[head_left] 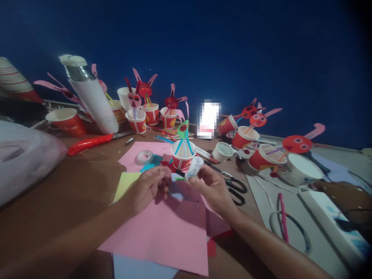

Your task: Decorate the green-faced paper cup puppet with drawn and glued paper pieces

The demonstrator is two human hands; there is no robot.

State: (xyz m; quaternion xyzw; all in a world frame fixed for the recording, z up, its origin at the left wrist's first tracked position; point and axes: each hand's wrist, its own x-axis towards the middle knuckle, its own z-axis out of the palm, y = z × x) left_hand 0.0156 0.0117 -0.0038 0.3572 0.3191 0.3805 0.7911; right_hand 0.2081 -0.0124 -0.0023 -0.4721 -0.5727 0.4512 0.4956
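Observation:
My right hand (213, 188) has its fingers closed round a white glue stick (195, 167) with bluish print, tilted above the papers. My left hand (151, 186) is beside it, fingers curled and pinched together; what lies between them, if anything, I cannot make out. Below both hands is a pink paper sheet (162, 232) over other coloured sheets. Just beyond them stands a red and white paper cup (183, 155); above it a green paper head (183, 130) with pink ears rests on blue straw-like strips. A tape roll (145, 157) lies beyond my left hand.
Black-handled scissors (236, 190) lie right of my right hand. Cups with red paper faces line the back, near a white flask (91, 100). A red-handled knife (90, 145) and plastic bag (26, 159) are left. A small white cup (223, 152) and power strip (331, 221) are right.

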